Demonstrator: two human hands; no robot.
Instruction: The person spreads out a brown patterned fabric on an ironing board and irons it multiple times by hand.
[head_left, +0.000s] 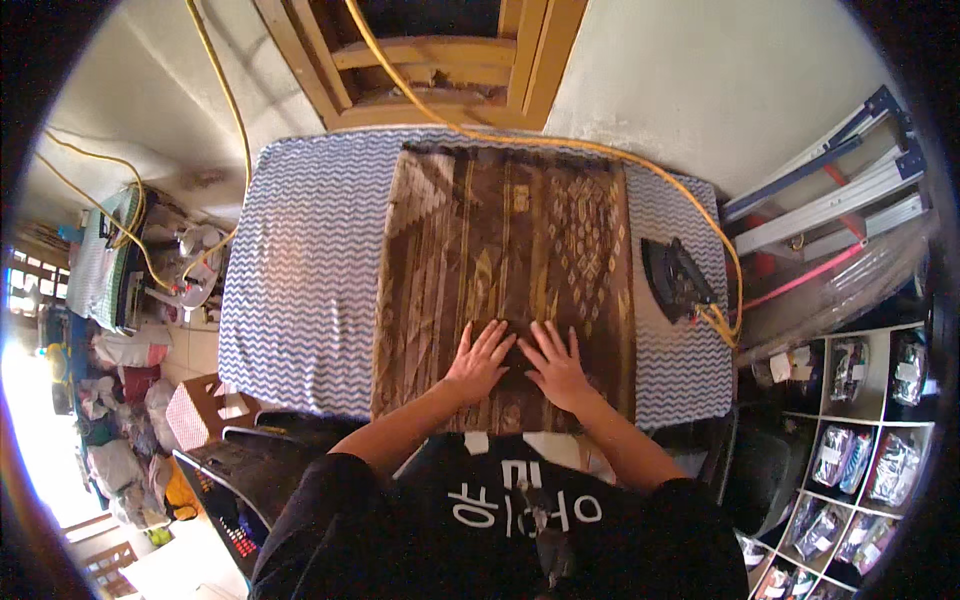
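A brown patterned cloth (510, 247) with gold and tan motifs lies spread across an ironing table covered in a blue-and-white zigzag sheet (307, 285). Palm down, my left hand (480, 364) rests on the lower middle of the cloth with its fingers spread. Beside it, my right hand (556, 371) also lies flat there, fingers apart and pointing away from me. The two hands nearly meet at the fingertips. A black electric iron (676, 279) sits on the sheet to the right of the cloth, apart from both hands.
A yellow cord (555, 141) crosses the table's back edge and curves down to the iron. Folded ladders (832, 187) lean at the right, above shelves (862, 420) of plastic-wrapped packets. At left are a second ironing table (105, 262), a white fan (196, 262) and several bags (120, 465).
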